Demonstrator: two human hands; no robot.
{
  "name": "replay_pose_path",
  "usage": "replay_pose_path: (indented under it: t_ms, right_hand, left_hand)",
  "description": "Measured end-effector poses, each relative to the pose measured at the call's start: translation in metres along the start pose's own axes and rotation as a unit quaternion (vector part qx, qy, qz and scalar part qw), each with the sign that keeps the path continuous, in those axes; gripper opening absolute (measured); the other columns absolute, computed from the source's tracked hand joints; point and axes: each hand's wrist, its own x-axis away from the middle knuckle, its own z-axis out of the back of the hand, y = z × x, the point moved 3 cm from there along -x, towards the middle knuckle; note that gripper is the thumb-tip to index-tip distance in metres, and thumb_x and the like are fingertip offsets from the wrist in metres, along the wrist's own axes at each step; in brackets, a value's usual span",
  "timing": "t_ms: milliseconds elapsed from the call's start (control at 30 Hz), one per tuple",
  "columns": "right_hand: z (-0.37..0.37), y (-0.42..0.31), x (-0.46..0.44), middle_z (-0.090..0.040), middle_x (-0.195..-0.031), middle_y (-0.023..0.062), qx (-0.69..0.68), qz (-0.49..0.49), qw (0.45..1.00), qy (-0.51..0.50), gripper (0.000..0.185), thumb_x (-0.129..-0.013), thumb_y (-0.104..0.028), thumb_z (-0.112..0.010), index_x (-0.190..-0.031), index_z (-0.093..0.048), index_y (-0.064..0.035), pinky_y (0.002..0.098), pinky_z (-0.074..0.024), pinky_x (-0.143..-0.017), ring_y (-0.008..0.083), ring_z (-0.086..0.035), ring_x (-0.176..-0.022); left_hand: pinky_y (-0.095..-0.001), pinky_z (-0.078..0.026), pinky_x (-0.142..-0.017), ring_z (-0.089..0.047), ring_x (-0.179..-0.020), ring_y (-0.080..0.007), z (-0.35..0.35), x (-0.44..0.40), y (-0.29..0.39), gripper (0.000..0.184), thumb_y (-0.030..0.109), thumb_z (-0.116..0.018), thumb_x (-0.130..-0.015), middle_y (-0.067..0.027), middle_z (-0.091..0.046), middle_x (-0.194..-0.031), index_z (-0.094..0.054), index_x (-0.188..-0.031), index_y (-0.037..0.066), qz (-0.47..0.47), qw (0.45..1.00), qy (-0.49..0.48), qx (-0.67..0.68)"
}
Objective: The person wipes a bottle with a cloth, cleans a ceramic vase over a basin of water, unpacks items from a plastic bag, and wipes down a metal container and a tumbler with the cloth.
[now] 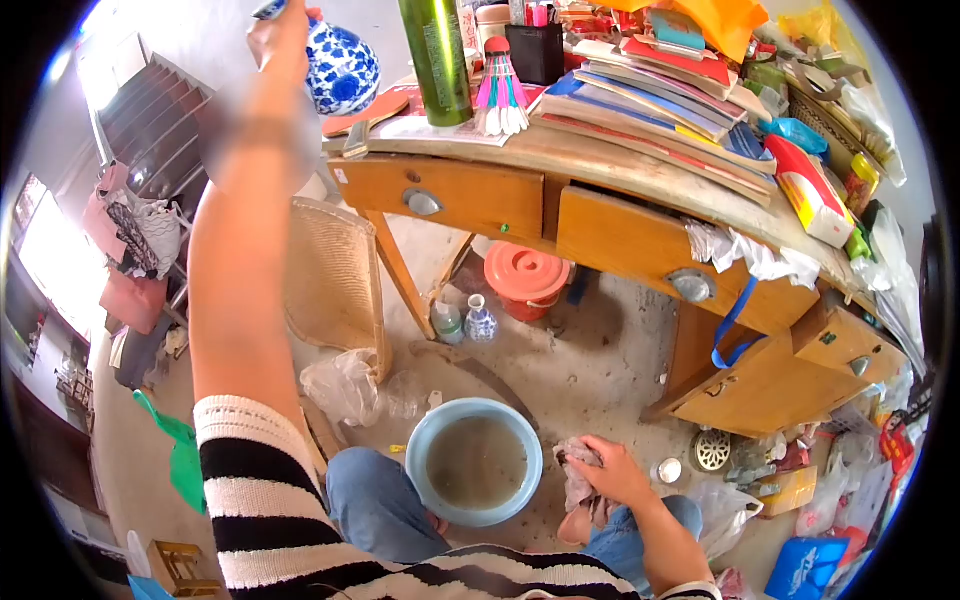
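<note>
My left hand (282,38) reaches far up and forward, its fingers wrapped around the neck of a blue-and-white porcelain vase (343,72). The vase is tilted, its round body beside the left end of the wooden desk (450,165); whether it touches anything is hard to see. Down by my right knee, my right hand (612,470) is closed on a crumpled greyish rag (578,478). Left of the rag, a light blue basin (532,462) of murky water stands on the floor between my legs.
A green bottle (440,70), a shuttlecock (500,90) and stacked books (650,100) crowd the desk. Beneath it are a lidded red bucket (526,275) and a smaller blue-and-white vase (481,320). A wicker chair (330,270) stands left; plastic bags and boxes lie right.
</note>
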Motion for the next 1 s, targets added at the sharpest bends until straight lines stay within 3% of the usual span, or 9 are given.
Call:
replay_pose_path:
  t_ms: [200, 333, 467, 567, 667, 833, 933, 967, 1000]
  right_hand:
    - [0.001, -0.002, -0.016, -0.068, -0.104, 0.0192, 0.016, 0.021, 1.000, 0.006, 0.040, -0.084, -0.026, -0.073, -0.111, -0.063, 0.0010, 0.0361, -0.0517, -0.082, 0.0320, -0.067, -0.095]
    - [-0.001, -0.005, -0.025, -0.068, -0.105, 0.0177, 0.006, 0.034, 0.999, -0.019, 0.040, -0.082, -0.024, -0.074, -0.112, -0.063, 0.0002, 0.0358, -0.0517, -0.083, 0.0318, -0.066, -0.096]
    - [-0.003, -0.014, -0.026, -0.067, -0.106, 0.0168, -0.006, 0.066, 0.998, -0.020, 0.039, -0.081, -0.022, -0.074, -0.112, -0.063, -0.0013, 0.0361, -0.0519, -0.084, 0.0325, -0.066, -0.096]
    - [-0.004, -0.013, -0.028, -0.067, -0.106, 0.0164, 0.005, 0.066, 0.998, -0.023, 0.038, -0.082, -0.021, -0.073, -0.113, -0.063, -0.0026, 0.0368, -0.0519, -0.085, 0.0324, -0.066, -0.097]
    - [-0.006, -0.011, -0.025, -0.067, -0.107, 0.0162, 0.023, 0.054, 0.998, -0.029, 0.036, -0.082, -0.020, -0.072, -0.113, -0.063, -0.0036, 0.0369, -0.0517, -0.086, 0.0321, -0.066, -0.099]
    - [0.000, -0.008, -0.015, -0.066, -0.110, 0.0152, 0.052, 0.012, 0.998, -0.027, 0.038, -0.079, -0.019, -0.072, -0.113, -0.063, -0.0044, 0.0377, -0.0514, -0.085, 0.0329, -0.065, -0.100]
    - [0.004, -0.008, -0.015, -0.066, -0.111, 0.0112, 0.051, 0.031, 0.998, -0.014, 0.041, -0.077, -0.023, -0.070, -0.114, -0.063, -0.0076, 0.0403, -0.0506, -0.084, 0.0329, -0.065, -0.100]
    - [0.006, -0.007, -0.014, -0.066, -0.110, 0.0108, 0.043, 0.028, 0.999, -0.009, 0.040, -0.076, -0.021, -0.070, -0.113, -0.064, -0.0077, 0.0404, -0.0505, -0.083, 0.0327, -0.065, -0.099]
    - [0.007, -0.007, -0.013, -0.066, -0.109, 0.0104, 0.036, 0.028, 0.999, -0.002, 0.038, -0.076, -0.019, -0.070, -0.112, -0.064, -0.0078, 0.0405, -0.0504, -0.082, 0.0325, -0.066, -0.098]
  left_hand:
    - [-0.0304, -0.056, -0.069, -0.068, -0.071, -0.0162, -0.042, -0.022, -0.042, 0.059, 0.042, -0.082, -0.073, -0.0110, -0.072, -0.079, -0.067, -0.103, -0.006, 0.040, 0.994, -0.018, -0.102]
    - [-0.0309, -0.055, -0.074, -0.068, -0.083, -0.0186, -0.059, -0.058, -0.080, 0.076, 0.045, -0.084, -0.066, -0.0127, -0.072, -0.083, -0.064, -0.109, -0.014, 0.000, 0.926, -0.138, -0.352]
    - [-0.0340, -0.055, -0.081, -0.069, -0.091, -0.0238, -0.059, -0.047, -0.084, 0.079, 0.043, -0.083, -0.069, -0.0203, -0.068, -0.102, -0.058, -0.112, -0.019, 0.038, 0.924, -0.166, -0.343]
    - [-0.0348, -0.056, -0.079, -0.069, -0.089, -0.0246, -0.054, -0.028, -0.074, 0.066, 0.039, -0.080, -0.075, -0.0188, -0.067, -0.105, -0.061, -0.112, -0.012, 0.039, 0.938, -0.160, -0.306]
    - [-0.0270, -0.043, -0.063, -0.055, -0.064, -0.0130, -0.055, -0.006, -0.056, 0.037, 0.041, -0.072, -0.084, -0.0033, -0.064, -0.072, -0.069, -0.080, 0.005, 0.023, 0.935, -0.120, -0.334]
    - [-0.0370, -0.056, -0.076, -0.068, -0.086, -0.0234, 0.028, 0.038, -0.035, 0.047, 0.029, -0.073, -0.083, -0.0163, -0.068, -0.102, -0.063, -0.112, -0.006, -0.143, 0.980, -0.137, -0.005]
    - [-0.0343, -0.052, -0.084, -0.066, -0.093, -0.0222, 0.072, 0.222, -0.006, 0.025, 0.010, -0.060, -0.092, -0.0172, -0.069, -0.099, -0.062, -0.111, -0.006, -0.307, 0.947, 0.022, -0.091]
    - [-0.0341, -0.049, -0.087, -0.064, -0.100, -0.0232, 0.098, 0.264, -0.025, 0.020, 0.008, -0.057, -0.094, -0.0180, -0.068, -0.103, -0.062, -0.109, -0.005, -0.330, 0.924, -0.062, -0.182]
    - [-0.0351, -0.048, -0.083, -0.062, -0.100, -0.0243, 0.100, 0.313, -0.050, 0.014, 0.009, -0.058, -0.093, -0.0156, -0.066, -0.102, -0.062, -0.100, -0.002, -0.374, 0.912, -0.132, -0.103]
